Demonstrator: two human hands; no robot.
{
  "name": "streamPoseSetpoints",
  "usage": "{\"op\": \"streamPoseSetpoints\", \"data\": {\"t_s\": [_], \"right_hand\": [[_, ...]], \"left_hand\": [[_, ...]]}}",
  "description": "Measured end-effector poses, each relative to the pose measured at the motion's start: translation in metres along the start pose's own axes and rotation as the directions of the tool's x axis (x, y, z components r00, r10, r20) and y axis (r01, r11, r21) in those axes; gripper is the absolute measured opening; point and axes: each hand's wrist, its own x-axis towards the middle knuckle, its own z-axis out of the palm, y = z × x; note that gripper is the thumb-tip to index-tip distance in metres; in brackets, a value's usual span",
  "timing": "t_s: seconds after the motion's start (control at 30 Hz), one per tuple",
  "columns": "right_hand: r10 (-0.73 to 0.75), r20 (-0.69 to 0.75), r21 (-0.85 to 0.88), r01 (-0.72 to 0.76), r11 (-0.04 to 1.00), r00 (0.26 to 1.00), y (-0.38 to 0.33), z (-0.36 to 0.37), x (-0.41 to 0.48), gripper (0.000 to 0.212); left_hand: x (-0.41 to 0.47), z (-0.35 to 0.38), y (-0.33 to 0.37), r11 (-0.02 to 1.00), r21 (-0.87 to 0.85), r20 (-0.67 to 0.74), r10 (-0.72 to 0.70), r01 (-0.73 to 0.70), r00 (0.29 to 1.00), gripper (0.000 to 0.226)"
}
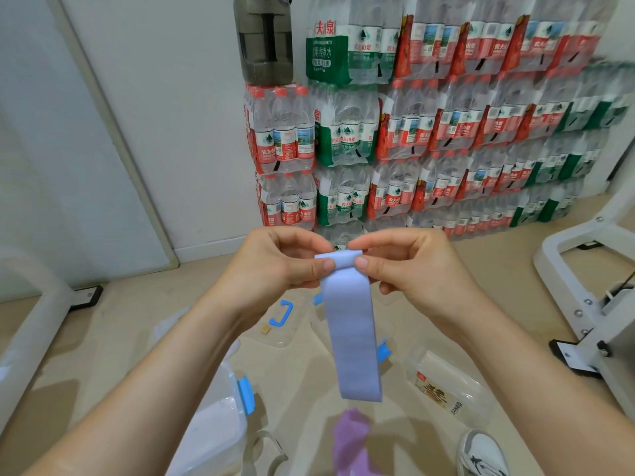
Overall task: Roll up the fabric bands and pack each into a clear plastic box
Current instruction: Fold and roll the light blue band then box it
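Note:
A light blue fabric band (352,331) hangs down in mid air in front of me. Its top end is folded over into a small roll, pinched from both sides by my left hand (278,261) and my right hand (409,266). Below it on the floor lies a purple fabric band (352,441). A clear plastic box with a blue latch (220,420) sits at the lower left with something pale inside. Behind the hanging band, another clear box with blue clips (383,352) is partly hidden. A clear lid with a blue handle (281,321) lies flat on the floor.
Stacked packs of water bottles (429,132) line the wall, with a dark jug (264,39) on top. A white metal frame (584,290) stands at right, a white tube (31,324) at left. A clear labelled container (446,386) and a white shoe (481,455) lie at lower right.

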Motion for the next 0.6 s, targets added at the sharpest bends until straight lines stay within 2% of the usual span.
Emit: {"op": "streamPoseSetpoints", "data": {"t_s": [0.23, 0.37, 0.5, 0.6], "right_hand": [[0.075, 0.016, 0.058, -0.076, 0.995, 0.997, 0.0005, -0.0009, 0.0009, 0.014], [0.072, 0.006, 0.084, -0.072, 0.994, 0.997, 0.0017, 0.0005, 0.0019, 0.012], [0.048, -0.027, 0.060, -0.046, 0.997, 0.999, 0.0023, -0.0015, 0.0024, 0.014], [0.016, -0.041, 0.023, -0.015, 1.000, 0.999, 0.0020, -0.0026, 0.0020, 0.013]], "left_hand": [[-0.0013, 0.0032, -0.0010, 0.979, 0.147, -0.013, 0.146, -0.142, 0.989, 0.019], [-0.0008, 0.0043, -0.0030, 0.957, 0.225, -0.032, 0.194, -0.183, 0.980, 0.020], [-0.0015, 0.0042, -0.0019, 0.977, 0.163, 0.021, 0.135, -0.136, 0.991, 0.012], [-0.0023, 0.0039, -0.0009, 0.991, 0.121, 0.060, 0.053, -0.060, 0.997, 0.016]]}}
